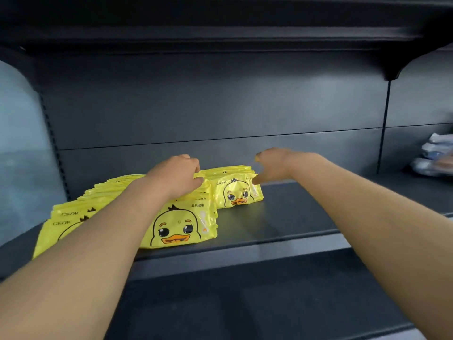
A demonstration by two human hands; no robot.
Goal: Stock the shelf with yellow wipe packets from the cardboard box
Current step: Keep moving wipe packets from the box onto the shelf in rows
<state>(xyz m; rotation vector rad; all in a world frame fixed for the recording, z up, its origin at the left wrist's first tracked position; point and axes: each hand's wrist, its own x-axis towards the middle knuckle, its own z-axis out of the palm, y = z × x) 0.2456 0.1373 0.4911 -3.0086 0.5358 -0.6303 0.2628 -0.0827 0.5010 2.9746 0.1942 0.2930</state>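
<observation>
Several yellow wipe packets with a duck face stand in rows on the dark shelf (pixel 282 217). The front row (pixel 181 224) leans at the left, and a smaller row (pixel 235 192) stands further back. My left hand (pixel 176 175) rests on the top edges of the front row, fingers curled over them. My right hand (pixel 272 163) hovers at the right end of the back row with fingers spread; its thumb touches the front packet's upper right corner. The cardboard box is not in view.
A dark back panel (pixel 220 106) closes the shelf behind, and an upper shelf (pixel 220 38) hangs overhead. White and blue packaged goods (pixel 434 155) lie on the neighbouring shelf bay at the right. A lower shelf edge (pixel 245 261) runs across the front.
</observation>
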